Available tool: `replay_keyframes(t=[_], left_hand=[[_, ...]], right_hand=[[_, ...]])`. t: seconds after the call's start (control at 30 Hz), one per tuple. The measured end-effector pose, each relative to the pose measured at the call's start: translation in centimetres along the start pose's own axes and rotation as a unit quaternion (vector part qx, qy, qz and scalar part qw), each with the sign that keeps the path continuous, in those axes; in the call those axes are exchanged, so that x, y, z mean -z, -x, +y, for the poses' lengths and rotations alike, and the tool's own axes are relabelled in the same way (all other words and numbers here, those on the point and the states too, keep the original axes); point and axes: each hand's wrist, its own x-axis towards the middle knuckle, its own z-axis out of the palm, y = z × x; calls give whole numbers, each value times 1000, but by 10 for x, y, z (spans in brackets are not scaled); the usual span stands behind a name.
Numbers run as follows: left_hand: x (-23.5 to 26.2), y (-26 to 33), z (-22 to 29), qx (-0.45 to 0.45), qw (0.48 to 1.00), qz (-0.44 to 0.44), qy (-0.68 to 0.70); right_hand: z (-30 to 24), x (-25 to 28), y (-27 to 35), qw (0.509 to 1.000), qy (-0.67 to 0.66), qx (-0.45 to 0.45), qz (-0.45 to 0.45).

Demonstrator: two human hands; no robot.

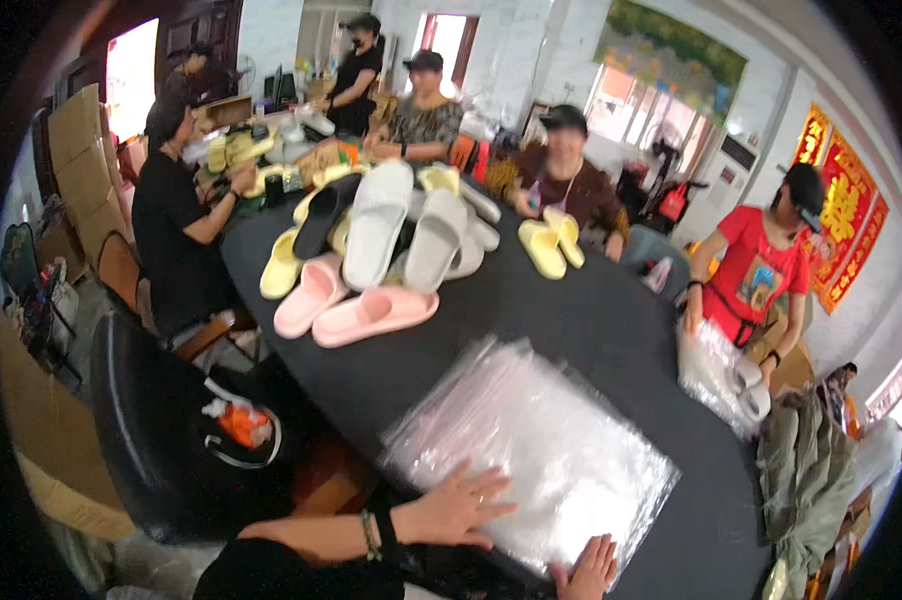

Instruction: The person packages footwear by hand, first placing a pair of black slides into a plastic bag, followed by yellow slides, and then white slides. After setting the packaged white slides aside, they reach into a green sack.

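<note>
A stack of clear plastic bags point(541, 440) lies on the near part of the dark table, its surface shiny and crinkled. My left hand point(456, 508) rests on its near left edge with the fingers spread. At the near right corner of the stack, my right hand point(588, 570) lies with its fingers stretched out; only part of it shows. Neither hand grips anything. Beyond the bags sits a heap of slippers, with a pink slipper point(376, 317) nearest and a pale grey slipper point(378, 225) leaning on top.
The black table point(631, 320) curves away ahead. A pair of yellow slippers point(544, 248) stands near a seated person in brown. At right, a person in red point(761, 260) handles grey slippers in a clear bag point(713, 375). A black chair point(161, 430) stands at left; several people sit farther back.
</note>
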Motion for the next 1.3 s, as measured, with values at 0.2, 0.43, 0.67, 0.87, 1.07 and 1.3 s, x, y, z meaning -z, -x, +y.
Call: replay_keyframes(t=[0.2, 0.43, 0.67, 0.87, 1.07, 1.3], left_hand=[[-1, 11, 11, 9, 999, 25, -39], [-2, 3, 8, -5, 998, 49, -26], [7, -4, 0, 10, 1000, -3, -19], [0, -6, -4, 2, 999, 10, -40], [8, -4, 2, 0, 999, 28, -39], [4, -4, 9, 3, 999, 44, -21]], right_hand=[[-4, 7, 7, 999, -32, 18, 0], [2, 6, 8, 1000, -12, 25, 9], [3, 5, -3, 998, -53, 27, 30], [8, 2, -8, 996, -86, 2, -16], [-4, 14, -8, 999, -17, -31, -33], [-20, 24, -11, 991, -86, 99, 16]])
